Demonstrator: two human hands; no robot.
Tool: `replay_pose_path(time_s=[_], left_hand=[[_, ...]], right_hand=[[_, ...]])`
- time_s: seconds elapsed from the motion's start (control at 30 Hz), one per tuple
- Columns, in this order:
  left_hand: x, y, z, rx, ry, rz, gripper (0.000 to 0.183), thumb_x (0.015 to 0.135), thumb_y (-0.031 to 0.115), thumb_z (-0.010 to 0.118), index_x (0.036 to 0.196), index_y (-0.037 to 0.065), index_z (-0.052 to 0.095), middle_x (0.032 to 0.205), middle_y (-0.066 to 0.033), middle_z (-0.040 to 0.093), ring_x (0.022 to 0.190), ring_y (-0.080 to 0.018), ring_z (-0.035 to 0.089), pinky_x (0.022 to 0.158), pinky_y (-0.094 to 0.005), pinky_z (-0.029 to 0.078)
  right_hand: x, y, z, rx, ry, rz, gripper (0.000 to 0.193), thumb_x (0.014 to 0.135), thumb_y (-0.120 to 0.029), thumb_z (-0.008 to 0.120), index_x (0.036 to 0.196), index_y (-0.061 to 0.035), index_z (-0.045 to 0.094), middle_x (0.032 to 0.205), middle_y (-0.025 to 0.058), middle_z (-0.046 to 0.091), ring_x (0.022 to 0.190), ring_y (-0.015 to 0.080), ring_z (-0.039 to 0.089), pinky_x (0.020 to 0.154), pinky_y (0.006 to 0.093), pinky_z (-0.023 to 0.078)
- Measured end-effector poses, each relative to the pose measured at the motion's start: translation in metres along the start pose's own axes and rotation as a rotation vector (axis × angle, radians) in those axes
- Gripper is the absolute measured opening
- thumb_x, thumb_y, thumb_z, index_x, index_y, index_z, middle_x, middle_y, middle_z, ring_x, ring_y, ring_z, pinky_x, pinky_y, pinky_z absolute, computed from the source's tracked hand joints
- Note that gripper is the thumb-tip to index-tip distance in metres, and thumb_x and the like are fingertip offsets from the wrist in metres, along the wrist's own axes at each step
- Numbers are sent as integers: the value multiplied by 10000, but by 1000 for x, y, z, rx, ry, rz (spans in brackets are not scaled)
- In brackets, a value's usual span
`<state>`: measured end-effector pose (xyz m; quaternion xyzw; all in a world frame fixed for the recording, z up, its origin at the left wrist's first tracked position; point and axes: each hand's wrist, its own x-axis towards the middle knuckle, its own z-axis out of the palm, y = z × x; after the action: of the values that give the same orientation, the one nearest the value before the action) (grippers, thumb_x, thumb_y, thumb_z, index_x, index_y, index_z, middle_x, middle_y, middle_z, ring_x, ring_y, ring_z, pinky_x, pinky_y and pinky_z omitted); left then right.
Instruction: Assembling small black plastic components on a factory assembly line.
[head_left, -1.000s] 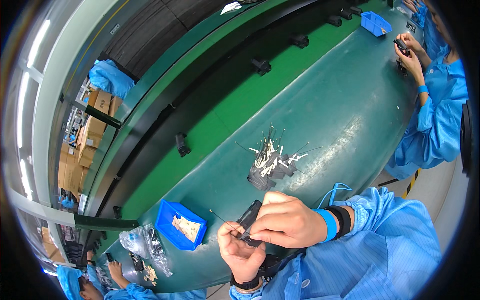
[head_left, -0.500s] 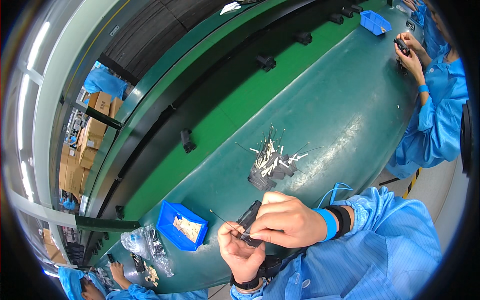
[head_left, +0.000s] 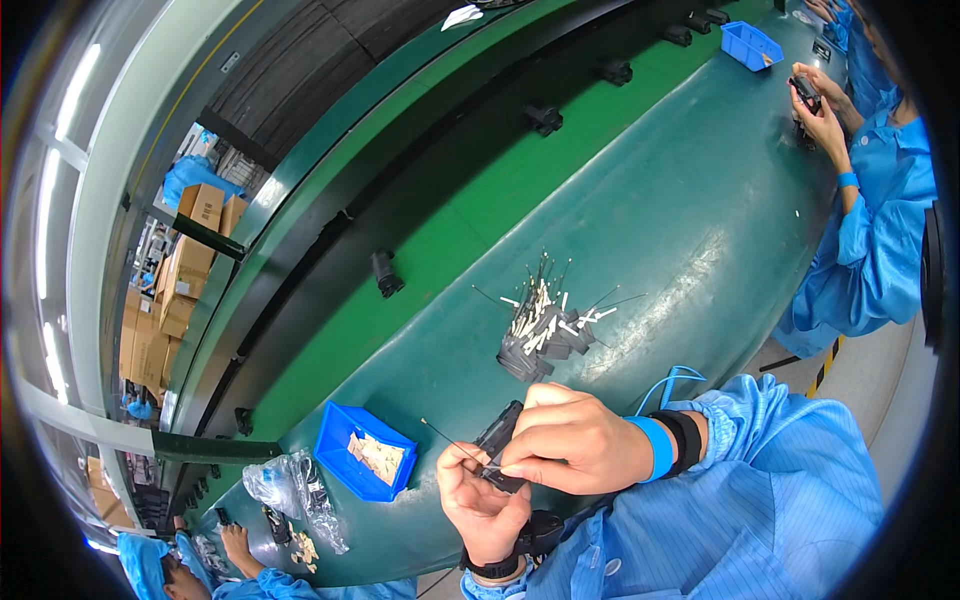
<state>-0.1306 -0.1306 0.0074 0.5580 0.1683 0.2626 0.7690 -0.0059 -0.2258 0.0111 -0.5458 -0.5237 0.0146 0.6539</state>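
A: What has just changed around this green counter (head_left: 640, 230)?

B: Mainly the green conveyor belt (head_left: 450, 222) along its far long edge; it has run on.

A: And the blue bin (head_left: 335, 435)?

B: Practically unmoved, by the belt-side edge toward the counter's left end. The heap of black parts (head_left: 548, 335) with wiry tips lies unchanged, further right.

A: The hands?

B: Nearly motionless over the counter's near edge. The left hand (head_left: 485, 508) is wrapped round the lower end of a black housing; the right hand (head_left: 575, 445) is bent over its other side, thumb and forefinger close together.

A: So the belt's black units (head_left: 386, 275) moved, but not that housing (head_left: 497, 432)?

B: Yes, they've shifted toward the far right corner. I'd judge the handwork fine and slow. A thin dark lead (head_left: 440, 432) slants out leftward; whether the right fingertips pinch it, I can't tell.
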Motion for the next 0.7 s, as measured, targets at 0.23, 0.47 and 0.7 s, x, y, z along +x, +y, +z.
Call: replay_pose_path(time_s=[0.23,0.47,0.7], left_hand=[[-1,-1,0,-44,-12,-6,609,612,-44,706,1122,10,377,1013,-56,409,936,-115,462,842,-237,408],[-1,-4,-5,2,-15,18,626,603,-42,715,1127,11,377,1021,-55,392,958,-120,441,863,-246,390],[-1,-2,-3,-19,-16,-11,629,603,-46,715,1128,10,374,1024,-58,393,967,-125,447,870,-251,394]], right_hand=[[0,0,0,-8,-4,3,64,769,-118,620,751,-72,579,673,34,487,652,220,432,600,314,361],[0,-1,0,-23,-3,1,69,772,-127,617,747,-76,577,666,31,474,653,216,427,598,315,356],[-1,0,0,-37,-6,0,65,768,-123,615,749,-75,576,664,31,465,660,216,424,600,318,351]])
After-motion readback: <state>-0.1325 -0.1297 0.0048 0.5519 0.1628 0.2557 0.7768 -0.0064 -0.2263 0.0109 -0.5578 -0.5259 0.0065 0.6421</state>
